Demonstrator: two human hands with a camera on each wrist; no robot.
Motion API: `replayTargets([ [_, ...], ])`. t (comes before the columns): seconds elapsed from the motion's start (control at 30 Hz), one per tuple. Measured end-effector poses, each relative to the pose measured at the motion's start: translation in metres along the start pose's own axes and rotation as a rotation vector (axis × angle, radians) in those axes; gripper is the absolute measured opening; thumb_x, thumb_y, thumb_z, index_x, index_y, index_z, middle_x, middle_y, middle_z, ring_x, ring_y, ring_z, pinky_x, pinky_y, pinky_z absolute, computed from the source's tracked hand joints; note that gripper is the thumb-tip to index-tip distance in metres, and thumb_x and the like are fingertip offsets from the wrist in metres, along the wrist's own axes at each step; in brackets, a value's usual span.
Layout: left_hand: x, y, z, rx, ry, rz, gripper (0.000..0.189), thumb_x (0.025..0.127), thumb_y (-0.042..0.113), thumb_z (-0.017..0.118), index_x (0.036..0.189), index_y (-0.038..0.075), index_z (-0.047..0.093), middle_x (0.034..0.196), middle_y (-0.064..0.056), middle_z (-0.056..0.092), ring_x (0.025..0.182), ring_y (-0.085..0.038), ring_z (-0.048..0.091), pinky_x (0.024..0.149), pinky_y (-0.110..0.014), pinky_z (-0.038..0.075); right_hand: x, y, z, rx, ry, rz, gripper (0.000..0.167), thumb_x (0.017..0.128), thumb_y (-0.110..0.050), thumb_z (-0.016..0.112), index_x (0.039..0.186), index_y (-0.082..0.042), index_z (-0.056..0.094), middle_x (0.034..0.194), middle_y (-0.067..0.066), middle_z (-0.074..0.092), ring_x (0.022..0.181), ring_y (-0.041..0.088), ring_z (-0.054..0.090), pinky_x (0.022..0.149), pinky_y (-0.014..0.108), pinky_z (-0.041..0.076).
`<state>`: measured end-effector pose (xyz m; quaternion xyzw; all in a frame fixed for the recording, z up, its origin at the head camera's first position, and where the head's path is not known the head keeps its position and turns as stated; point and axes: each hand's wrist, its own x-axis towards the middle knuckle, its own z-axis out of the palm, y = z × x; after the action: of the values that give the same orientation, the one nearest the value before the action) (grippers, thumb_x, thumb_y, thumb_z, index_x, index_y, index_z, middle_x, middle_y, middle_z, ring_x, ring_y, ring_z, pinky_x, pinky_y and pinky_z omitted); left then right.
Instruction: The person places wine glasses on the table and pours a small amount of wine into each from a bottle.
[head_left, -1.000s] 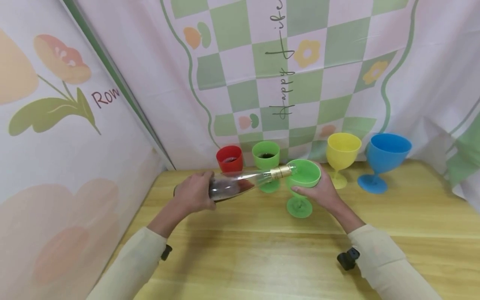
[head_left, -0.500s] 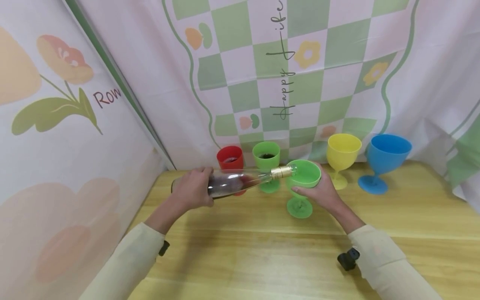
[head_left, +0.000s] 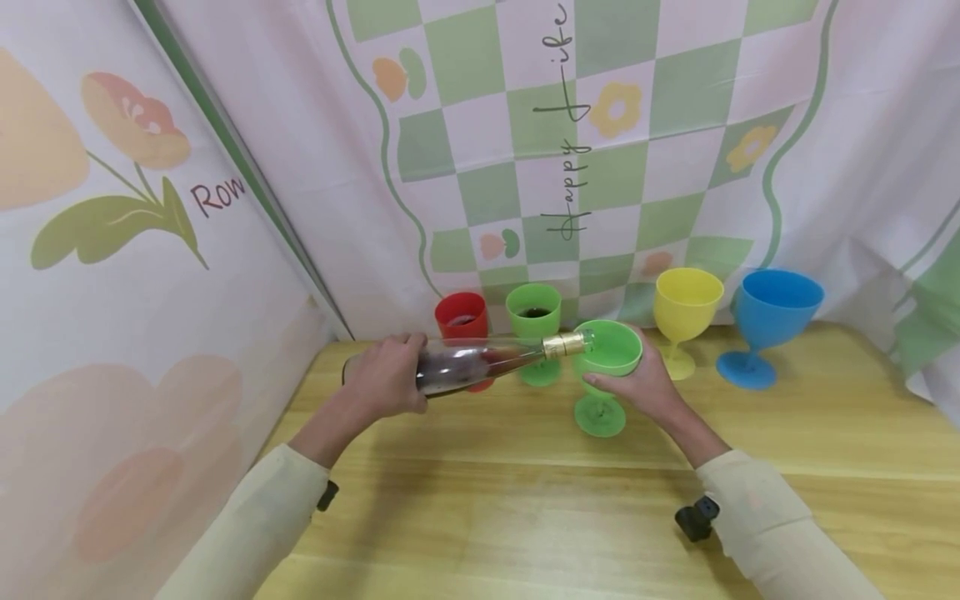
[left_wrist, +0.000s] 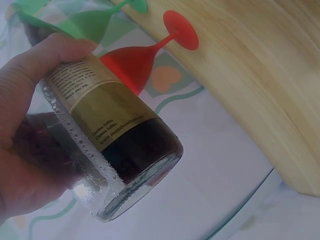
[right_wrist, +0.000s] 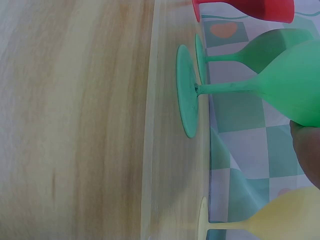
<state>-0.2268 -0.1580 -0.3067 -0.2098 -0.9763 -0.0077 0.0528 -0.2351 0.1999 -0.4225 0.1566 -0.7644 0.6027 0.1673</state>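
My left hand (head_left: 386, 377) grips the body of a clear glass wine bottle (head_left: 465, 367), tilted nearly level. Dark red liquid lies along its lower side and reaches into the neck. Its gold-collared mouth is over the near rim area of a green goblet (head_left: 615, 354). My right hand (head_left: 647, 382) holds that goblet round its bowl from the right, thumb on the near side. In the left wrist view the bottle's label (left_wrist: 117, 115) and bubbly base end show. The right wrist view shows the held goblet's foot (right_wrist: 187, 92) apparently close to the tabletop; contact is unclear.
Behind the bottle stand a red goblet (head_left: 461, 312) and another green goblet (head_left: 534, 308), both with dark liquid inside. To the right are a yellow goblet (head_left: 686, 304) and a blue goblet (head_left: 776, 304). A patterned cloth (head_left: 465, 50) hangs behind the wooden table (head_left: 525, 517).
The bottle's base end has risen slightly, bringing the bottle closer to level. Its dark liquid has run further into the neck. The right hand and its goblet have hardly moved.
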Motion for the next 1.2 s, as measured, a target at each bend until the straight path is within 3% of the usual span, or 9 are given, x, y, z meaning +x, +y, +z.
replayTargets([
  [0.6,-0.0033,0.0032,-0.0052,0.020,-0.023,-0.015,0.069,0.064,0.024,0.091,0.122,0.007,0.057,0.113,-0.011,0.068,0.095,-0.025,0.064,0.082,-0.043,0.058,-0.0005,0.0031,0.0004,0.004,0.003,-0.021,0.077,0.073,0.007,0.081,0.141,0.008,0.045,0.117,-0.019,0.057,0.105,-0.006,0.058,0.089,0.009,0.049],
  [0.9,-0.0042,0.0029,-0.0060,0.001,-0.012,-0.008,0.085,0.063,0.023,0.091,0.138,0.010,0.054,0.122,-0.013,0.068,0.099,-0.028,0.064,0.083,-0.045,0.058,0.0002,0.0047,-0.0001,0.017,0.006,-0.048,0.077,0.072,0.010,0.080,0.141,0.009,0.045,0.117,-0.023,0.057,0.105,-0.008,0.057,0.090,0.008,0.049],
  [1.2,-0.0054,0.0023,-0.0072,0.030,-0.009,-0.004,0.085,0.062,0.028,0.092,0.136,0.013,0.055,0.117,-0.011,0.068,0.095,-0.026,0.062,0.080,-0.042,0.057,0.0005,0.0048,0.0000,0.019,0.007,-0.053,0.077,0.072,0.010,0.080,0.140,0.010,0.045,0.117,-0.022,0.058,0.106,-0.008,0.057,0.090,0.008,0.049],
])
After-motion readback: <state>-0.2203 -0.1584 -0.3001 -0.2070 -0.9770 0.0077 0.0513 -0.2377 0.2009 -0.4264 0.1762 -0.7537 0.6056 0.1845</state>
